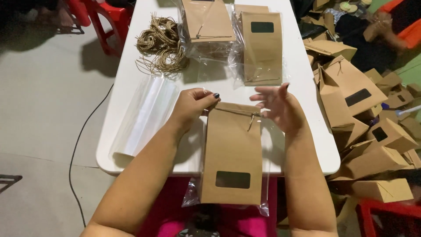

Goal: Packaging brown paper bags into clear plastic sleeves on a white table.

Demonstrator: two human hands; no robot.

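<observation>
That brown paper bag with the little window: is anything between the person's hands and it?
Nothing visible. The left hand already grips the brown bag at its top left corner; the right hand hovers open just beside the top right corner.

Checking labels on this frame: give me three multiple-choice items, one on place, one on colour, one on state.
1. Where does the bundle of twine lie?
A. on the floor
B. on the white table, far left part
C. in the pile of bags at the right

2. What colour is the bag between the hands?
A. brown
B. white
C. red

3. What is the left hand doing?
A. hanging off the table
B. holding the twine bundle
C. pinching the bag's top corner

Answers: 1 B, the twine sits on the tabletop beside the wrapped bags. 2 A, it is brown paper with a dark window. 3 C, the fingers close on the top left corner, while the right hand is open beside the top right.
</observation>
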